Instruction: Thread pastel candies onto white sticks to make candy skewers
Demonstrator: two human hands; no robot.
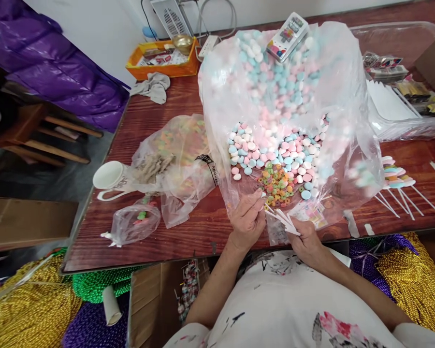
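Observation:
In the head view my right hand is closed round several thin white sticks, which fan out toward my left hand. My left hand is pinched at the edge of the plastic bag; a small pale bit shows at its fingertips, too small to name. Just beyond both hands lies a heap of small orange, green and yellow rings. Behind the rings spread pink, blue and white round pieces, spilling from a large clear plastic bag. A printed plastic packet lies beside my right hand.
Finished-looking sticks with coloured tops lie at the right. A clear bin stands behind them. Left are a white mug, a bag of rings and a small bag. An orange tray sits at the back.

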